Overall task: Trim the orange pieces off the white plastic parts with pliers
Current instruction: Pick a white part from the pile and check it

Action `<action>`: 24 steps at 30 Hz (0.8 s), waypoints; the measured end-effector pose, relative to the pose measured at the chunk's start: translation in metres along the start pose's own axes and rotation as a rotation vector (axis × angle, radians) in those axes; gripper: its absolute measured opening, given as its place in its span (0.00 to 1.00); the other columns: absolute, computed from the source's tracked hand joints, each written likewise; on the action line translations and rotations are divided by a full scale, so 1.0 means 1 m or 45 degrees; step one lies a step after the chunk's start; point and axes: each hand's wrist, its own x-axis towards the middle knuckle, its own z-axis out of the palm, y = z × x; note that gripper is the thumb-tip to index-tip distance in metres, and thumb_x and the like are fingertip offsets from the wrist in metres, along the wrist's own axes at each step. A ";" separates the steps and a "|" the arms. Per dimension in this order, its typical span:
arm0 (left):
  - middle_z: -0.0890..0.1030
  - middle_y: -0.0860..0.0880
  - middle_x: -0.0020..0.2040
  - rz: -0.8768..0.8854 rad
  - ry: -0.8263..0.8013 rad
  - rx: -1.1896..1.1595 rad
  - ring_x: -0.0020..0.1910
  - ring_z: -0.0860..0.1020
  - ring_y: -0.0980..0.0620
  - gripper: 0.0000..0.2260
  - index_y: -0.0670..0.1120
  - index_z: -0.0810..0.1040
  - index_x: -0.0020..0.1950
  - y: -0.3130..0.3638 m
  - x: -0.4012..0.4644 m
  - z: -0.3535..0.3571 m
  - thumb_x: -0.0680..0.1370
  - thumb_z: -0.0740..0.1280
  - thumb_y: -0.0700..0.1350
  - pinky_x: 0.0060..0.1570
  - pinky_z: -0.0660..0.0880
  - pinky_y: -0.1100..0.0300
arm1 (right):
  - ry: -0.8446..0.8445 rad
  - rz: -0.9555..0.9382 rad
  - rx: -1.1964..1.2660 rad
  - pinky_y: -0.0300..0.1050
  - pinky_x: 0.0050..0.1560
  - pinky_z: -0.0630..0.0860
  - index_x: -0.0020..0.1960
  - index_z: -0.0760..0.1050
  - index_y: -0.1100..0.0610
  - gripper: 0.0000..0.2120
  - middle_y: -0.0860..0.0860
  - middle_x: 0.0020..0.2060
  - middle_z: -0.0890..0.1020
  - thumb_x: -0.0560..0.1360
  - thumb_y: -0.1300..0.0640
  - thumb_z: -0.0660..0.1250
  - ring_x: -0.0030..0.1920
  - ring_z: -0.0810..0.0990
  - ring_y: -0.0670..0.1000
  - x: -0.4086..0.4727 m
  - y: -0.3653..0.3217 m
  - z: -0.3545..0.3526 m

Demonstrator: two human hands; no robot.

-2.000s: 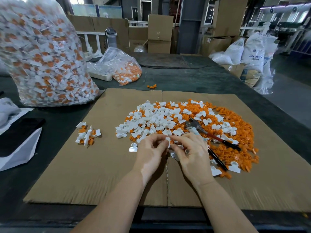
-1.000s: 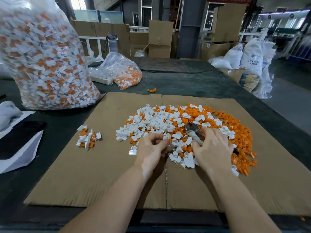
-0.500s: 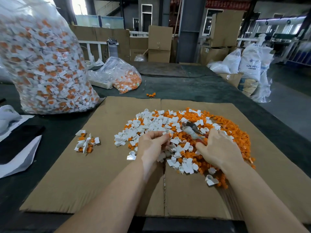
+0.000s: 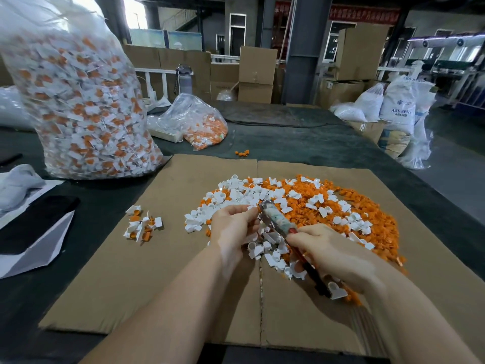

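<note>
The pliers (image 4: 278, 224) are lifted off the pile, head up and tilted toward the left hand (image 4: 232, 227), the worn metal nose ending right at that hand's fingertips. The right hand (image 4: 333, 254) is wrapped around the red and black handles, fingers curled over them, and the dark handle ends stick out below the palm toward the person. The left hand's fingers are curled in, with thumb and forefinger pinched together at the pliers' nose; whatever they pinch is too small and hidden to make out. Whether the jaws are closed cannot be told.

Directly beyond and beneath both hands lies the heap of white plastic parts (image 4: 236, 197), spreading from the left hand's far side across to the right. Beyond and to the right of the right hand, the heap turns into a broad spread of loose orange pieces (image 4: 372, 214) with white parts scattered on it. All of this rests on a flattened cardboard sheet (image 4: 131, 271) on a dark table (image 4: 315, 145).

Well to the left of the left hand sits a small separate cluster of white-and-orange parts (image 4: 143, 227). Farther left and away from the person stands a large clear bag (image 4: 78, 101) full of untrimmed parts, and beyond the heap a smaller clear bag (image 4: 199, 122) lies slumped with orange bits inside.
</note>
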 end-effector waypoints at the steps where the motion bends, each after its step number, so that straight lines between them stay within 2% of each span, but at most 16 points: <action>1: 0.76 0.46 0.30 -0.005 0.006 -0.009 0.25 0.75 0.55 0.03 0.40 0.75 0.44 0.000 0.000 0.000 0.76 0.67 0.35 0.23 0.72 0.65 | -0.020 0.002 -0.001 0.35 0.27 0.67 0.41 0.71 0.59 0.12 0.53 0.35 0.74 0.79 0.53 0.57 0.37 0.78 0.50 0.000 -0.001 0.000; 4: 0.77 0.45 0.31 -0.015 0.015 -0.023 0.26 0.75 0.54 0.04 0.40 0.74 0.43 -0.001 -0.001 0.000 0.76 0.67 0.34 0.25 0.74 0.65 | -0.011 -0.021 -0.088 0.34 0.27 0.68 0.45 0.71 0.60 0.12 0.54 0.36 0.75 0.80 0.52 0.56 0.35 0.78 0.48 -0.001 -0.002 0.003; 7: 0.77 0.45 0.32 -0.020 0.025 -0.028 0.26 0.75 0.55 0.03 0.39 0.75 0.44 -0.002 -0.001 0.002 0.75 0.67 0.34 0.27 0.75 0.66 | 0.078 -0.092 -0.264 0.43 0.37 0.73 0.46 0.70 0.59 0.13 0.56 0.41 0.77 0.80 0.50 0.56 0.36 0.77 0.51 0.001 0.001 0.008; 9: 0.76 0.46 0.30 -0.002 0.042 -0.019 0.24 0.74 0.57 0.04 0.40 0.75 0.42 -0.002 -0.001 0.004 0.75 0.67 0.33 0.26 0.74 0.66 | 0.132 -0.123 -0.347 0.47 0.41 0.72 0.44 0.68 0.56 0.13 0.56 0.43 0.77 0.80 0.49 0.55 0.38 0.76 0.53 0.003 0.002 0.011; 12: 0.76 0.46 0.31 0.008 0.056 -0.009 0.23 0.74 0.58 0.03 0.39 0.75 0.43 -0.004 -0.002 0.004 0.75 0.68 0.33 0.26 0.74 0.66 | 0.171 -0.131 -0.385 0.44 0.39 0.70 0.43 0.67 0.53 0.12 0.51 0.41 0.74 0.80 0.47 0.55 0.38 0.74 0.51 0.004 0.004 0.013; 17: 0.77 0.46 0.32 -0.001 0.062 -0.054 0.24 0.74 0.57 0.04 0.40 0.75 0.42 -0.007 -0.004 0.003 0.75 0.68 0.34 0.26 0.74 0.67 | 0.274 -0.145 -0.480 0.45 0.41 0.72 0.46 0.69 0.54 0.16 0.51 0.42 0.74 0.77 0.41 0.58 0.42 0.76 0.52 0.007 0.010 0.017; 20: 0.76 0.45 0.31 0.062 0.078 -0.046 0.23 0.73 0.56 0.04 0.40 0.76 0.41 -0.004 -0.007 -0.003 0.75 0.67 0.34 0.23 0.72 0.64 | 0.376 -0.150 -0.405 0.42 0.37 0.69 0.46 0.71 0.51 0.18 0.47 0.43 0.74 0.73 0.36 0.60 0.41 0.75 0.46 0.008 0.014 0.017; 22: 0.77 0.45 0.32 0.241 0.140 0.110 0.25 0.74 0.56 0.03 0.40 0.78 0.43 0.001 -0.005 -0.019 0.76 0.67 0.35 0.24 0.71 0.65 | 0.488 -0.151 -0.387 0.39 0.34 0.65 0.47 0.71 0.50 0.18 0.45 0.43 0.74 0.71 0.35 0.62 0.40 0.73 0.43 0.010 0.018 0.013; 24: 0.80 0.46 0.40 0.500 0.311 0.597 0.35 0.78 0.56 0.04 0.41 0.80 0.49 0.007 0.004 -0.043 0.77 0.67 0.39 0.35 0.73 0.66 | 0.600 -0.132 -0.466 0.39 0.33 0.65 0.49 0.70 0.50 0.17 0.44 0.43 0.73 0.72 0.37 0.63 0.40 0.72 0.43 0.013 0.022 0.006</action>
